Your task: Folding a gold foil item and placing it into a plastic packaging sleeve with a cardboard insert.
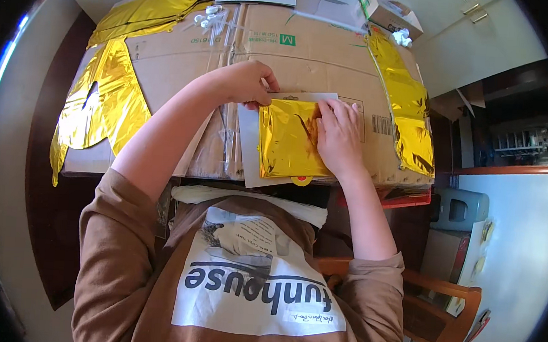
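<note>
Gold foil [285,149], glossy, creased, lies under the open right hand [340,139], left hand [247,83] at its corner, grip unclear

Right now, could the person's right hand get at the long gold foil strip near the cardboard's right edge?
Probably yes: the right hand rests on the folded gold foil, and only flat cardboard seems to lie between it and the foil strip.
</note>
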`<state>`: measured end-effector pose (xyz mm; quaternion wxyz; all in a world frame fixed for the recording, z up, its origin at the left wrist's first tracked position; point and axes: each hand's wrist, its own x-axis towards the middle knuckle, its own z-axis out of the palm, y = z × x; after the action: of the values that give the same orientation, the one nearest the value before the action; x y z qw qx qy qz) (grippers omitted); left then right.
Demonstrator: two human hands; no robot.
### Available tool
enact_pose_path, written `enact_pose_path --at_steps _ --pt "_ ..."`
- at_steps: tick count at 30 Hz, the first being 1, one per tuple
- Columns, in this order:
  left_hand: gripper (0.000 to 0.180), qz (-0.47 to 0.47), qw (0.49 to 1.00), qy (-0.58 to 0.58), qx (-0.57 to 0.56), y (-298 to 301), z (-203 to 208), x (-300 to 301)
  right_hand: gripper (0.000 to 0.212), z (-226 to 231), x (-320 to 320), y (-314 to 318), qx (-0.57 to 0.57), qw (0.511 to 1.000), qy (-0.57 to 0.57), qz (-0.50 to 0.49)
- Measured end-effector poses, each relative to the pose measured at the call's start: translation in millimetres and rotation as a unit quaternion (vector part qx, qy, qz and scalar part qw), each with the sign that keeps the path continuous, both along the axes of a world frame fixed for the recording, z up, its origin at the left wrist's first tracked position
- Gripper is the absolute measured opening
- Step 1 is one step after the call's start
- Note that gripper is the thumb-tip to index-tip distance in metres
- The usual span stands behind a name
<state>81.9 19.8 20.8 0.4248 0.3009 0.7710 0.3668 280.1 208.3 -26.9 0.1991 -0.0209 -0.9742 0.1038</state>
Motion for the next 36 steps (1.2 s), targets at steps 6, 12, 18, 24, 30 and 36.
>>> enact_pose_path --at_steps 6,12,18,24,30,36 --pt "0.036 0.028 0.998 -0.040 0.037 -16 -7 6 0.039 -5 0 -2 0.020 0.999 0.019 0.016" --pt "0.035 0.051 0.996 -0.026 0.066 -19 8 12 0.036 -1 -1 -2 0.025 1.000 0.004 0.015" --pt "0.035 0.015 0.981 0.192 0.008 -24 -6 19 0.036 -3 1 -6 0.002 0.999 0.003 0.035" --pt "0.036 0.016 0.973 0.231 0.019 -25 -9 26 0.041 8 4 -15 -0.015 0.998 -0.009 0.059" --pt "0.039 0.049 0.981 0.188 -0.007 -28 2 37 0.050 -1 -5 -16 -0.017 0.995 -0.058 0.078" --pt "0.043 0.067 0.966 0.243 0.059 -49 -21 45 0.057 1 -1 -22 -0.001 0.991 -0.100 0.090"
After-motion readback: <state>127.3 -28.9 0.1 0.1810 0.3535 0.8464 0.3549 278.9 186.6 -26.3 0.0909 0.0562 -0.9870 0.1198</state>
